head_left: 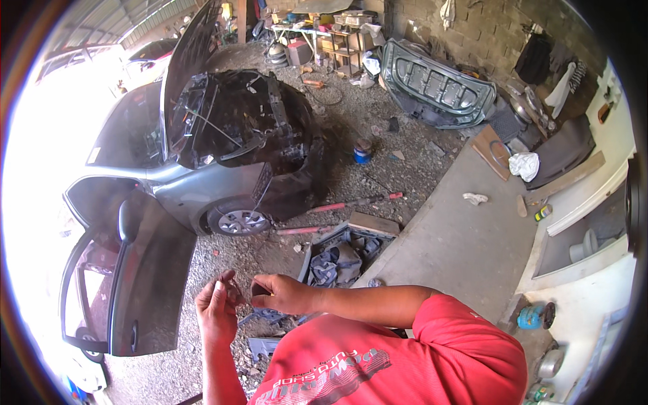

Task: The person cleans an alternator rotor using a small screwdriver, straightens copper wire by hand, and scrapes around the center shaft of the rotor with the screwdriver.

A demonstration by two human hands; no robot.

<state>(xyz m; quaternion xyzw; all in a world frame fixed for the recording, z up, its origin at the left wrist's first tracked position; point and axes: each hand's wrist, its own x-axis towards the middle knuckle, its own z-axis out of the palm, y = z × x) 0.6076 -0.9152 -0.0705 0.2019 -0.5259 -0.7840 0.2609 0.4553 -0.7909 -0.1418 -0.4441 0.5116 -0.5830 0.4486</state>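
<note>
— What is seen in the hands?

— A small dark part (260, 290) is pinched between the fingers of the right hand (287, 294), which is closed around it. The left hand (217, 312) is raised just beside it, at about nine o'clock from the part, with the palm turned inward and the fingers loosely curled; nothing is gripped in it, and whether the part is touched by its fingertips cannot be told.

— Where is the part placed in the scene?

— It is held in the air at about six o'clock of the view, above the gravel floor (351, 162) and in front of the red shirt (378, 358).

— What is found around the hands?

— A grey car (182, 182) is seen at ten o'clock, with its bonnet (185, 61) propped up, its front stripped and its door (145, 277) swung open. A grey plastic panel with dismantled pieces (341, 253) is laid on the gravel at about one o'clock from the hands, quite near. Red-handled tools (351, 204) are laid further up, between the panel and the car. A blue can (362, 154) is stood at twelve o'clock, well apart. A detached grey boot lid (435, 84) is leaned against the block wall at one o'clock. A concrete slab (466, 229) is spread at three o'clock, and a white crumpled cloth (524, 165) is left near its far end.
</note>
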